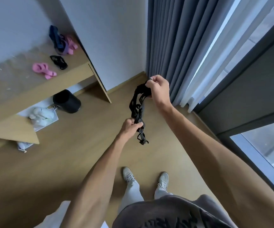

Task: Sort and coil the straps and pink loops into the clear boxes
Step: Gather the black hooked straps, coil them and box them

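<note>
A black strap point(138, 104) hangs bunched in mid-air above the wooden floor point(77, 155), its long axis running from the right hand point(159, 89) up near the curtain point(169, 38) down and slightly left to the left hand point(131, 126), with a short tail of loops and what may be a buckle dangling below the lower fist. The right hand's fingers are curled round the strap's upper end, one finger seemingly hooked through a loop; the left hand's fingers are wrapped tight round the gathered webbing lower down. How many separate straps make up the bundle is hard to tell, since the strands overlap and blur. On the wooden desk point(39, 89) to the left lie a pink loop point(42, 69) nearest the front edge, a small black strap pile point(58, 62) just beyond it, and against the wall a heap of dark blue, purple and pink bands point(62, 41), tangled so that single pieces cannot be separated. Under the desk stand a black cylindrical bin point(67, 102) and a white bundle point(41, 115) on a pale sheet, partly cut off by the desk edge. The person's pale shoes point(129, 176) point toward the wall. Dark lettering on the grey shirt point(174, 214) is cut off by the bottom edge and unreadable.
</note>
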A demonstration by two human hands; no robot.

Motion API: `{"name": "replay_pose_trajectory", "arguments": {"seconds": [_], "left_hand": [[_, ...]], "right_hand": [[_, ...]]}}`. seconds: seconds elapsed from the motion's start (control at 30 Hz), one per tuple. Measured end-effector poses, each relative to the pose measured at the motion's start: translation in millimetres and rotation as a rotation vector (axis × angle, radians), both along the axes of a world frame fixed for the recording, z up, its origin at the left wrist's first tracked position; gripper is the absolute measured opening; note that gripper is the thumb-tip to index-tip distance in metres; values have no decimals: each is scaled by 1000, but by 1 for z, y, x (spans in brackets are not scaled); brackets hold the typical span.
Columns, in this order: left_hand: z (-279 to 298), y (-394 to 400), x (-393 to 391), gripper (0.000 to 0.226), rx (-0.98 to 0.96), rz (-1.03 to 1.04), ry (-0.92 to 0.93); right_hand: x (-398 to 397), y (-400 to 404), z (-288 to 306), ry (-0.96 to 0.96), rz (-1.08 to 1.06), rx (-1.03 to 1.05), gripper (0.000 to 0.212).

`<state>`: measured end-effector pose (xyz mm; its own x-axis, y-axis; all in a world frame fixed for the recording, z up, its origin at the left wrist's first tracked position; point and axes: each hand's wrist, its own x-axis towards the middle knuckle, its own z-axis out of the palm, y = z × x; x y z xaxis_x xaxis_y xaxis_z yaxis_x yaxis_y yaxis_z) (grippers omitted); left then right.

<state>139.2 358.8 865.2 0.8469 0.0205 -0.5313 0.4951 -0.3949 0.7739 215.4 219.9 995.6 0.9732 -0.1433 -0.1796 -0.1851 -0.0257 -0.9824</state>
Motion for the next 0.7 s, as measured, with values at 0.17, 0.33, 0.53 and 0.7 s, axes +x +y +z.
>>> {"name": "replay_pose_trajectory", "arguments": {"seconds": [0.17,0.33,0.53,0.7], "left_hand": [[4,96,-6,14,-15,207,13],[29,180,11,6,164,172,-148],[70,254,45,19,278,25,-293],[91,310,74,22,202,136,-323]], "right_hand": [[3,39,-56,266,-222,-225,10],[-11,102,-92,623,-9,-522,55],[-4,216,-60,-7,603,-283,90],[24,283,-43,110,899,-75,43]]}}
